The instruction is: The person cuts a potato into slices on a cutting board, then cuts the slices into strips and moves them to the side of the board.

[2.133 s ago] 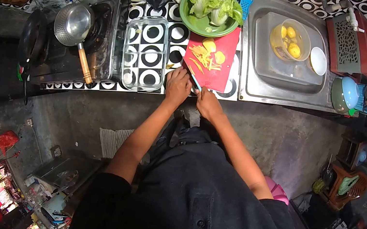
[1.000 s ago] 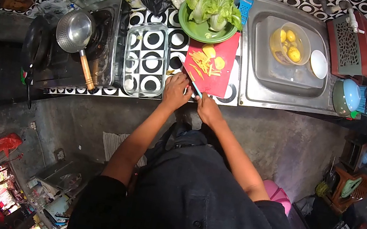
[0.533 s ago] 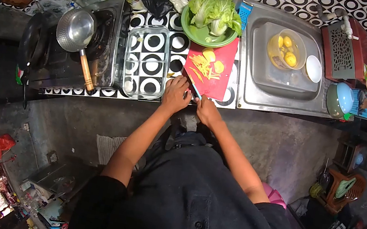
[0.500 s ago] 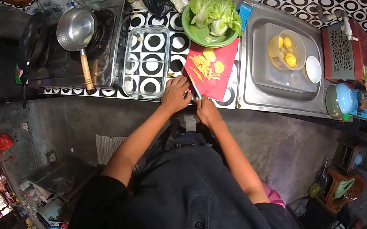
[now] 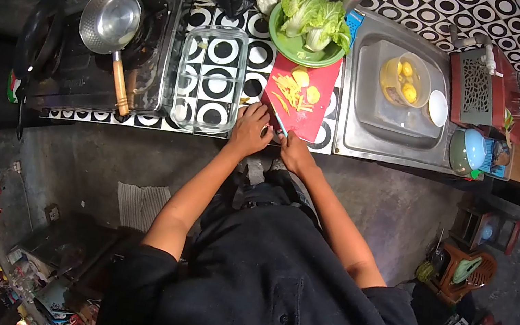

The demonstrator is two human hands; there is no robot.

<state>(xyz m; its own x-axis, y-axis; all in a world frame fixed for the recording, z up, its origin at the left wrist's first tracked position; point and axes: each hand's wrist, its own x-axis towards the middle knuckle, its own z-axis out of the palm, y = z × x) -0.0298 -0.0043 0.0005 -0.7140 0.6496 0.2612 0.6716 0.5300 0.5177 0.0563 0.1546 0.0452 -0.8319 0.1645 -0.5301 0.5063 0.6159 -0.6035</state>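
Both hands have shifted slightly leftward: I see my right hand (image 5: 295, 153) gripping the knife (image 5: 279, 123), my left hand (image 5: 250, 130) curled, fingers pinning food I cannot identify beside the blade, cut yellow strips (image 5: 292, 92) beyond on the red board (image 5: 309, 119).

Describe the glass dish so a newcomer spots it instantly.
Start at the black stove on the patterned counter. Directly to its right, left of the red cutting board, sits the glass dish. It is the only clear rectangular container there; the counter's black-and-white circles show through it.
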